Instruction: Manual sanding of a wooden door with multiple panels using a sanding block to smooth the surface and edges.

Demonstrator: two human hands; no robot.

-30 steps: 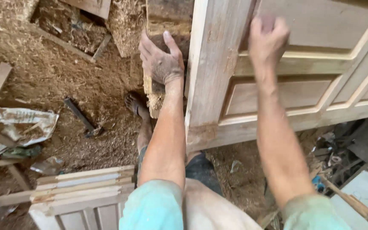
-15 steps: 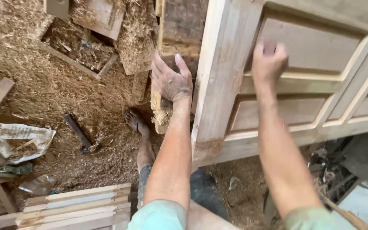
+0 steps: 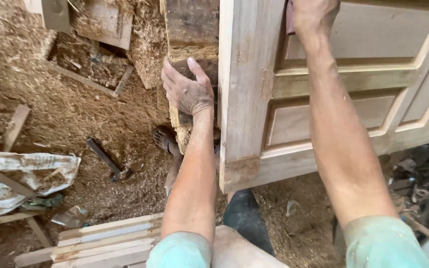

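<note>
Panelled wooden door is seen lying raised above a sawdust-covered floor, filling the upper right of the view, with its pale stile toward the middle. The left hand is laid at the door's left edge with fingers spread, not closed on anything, against a rough wooden block coated in shavings. The right hand is pressed on the upper panel, and a dark reddish pad is held under it; how tightly cannot be told. A bare foot is seen below the left hand. Further left, a dark tool and a crumpled sack are lying on the floor. Stacked pale slats are seen nearest the viewer.
</note>
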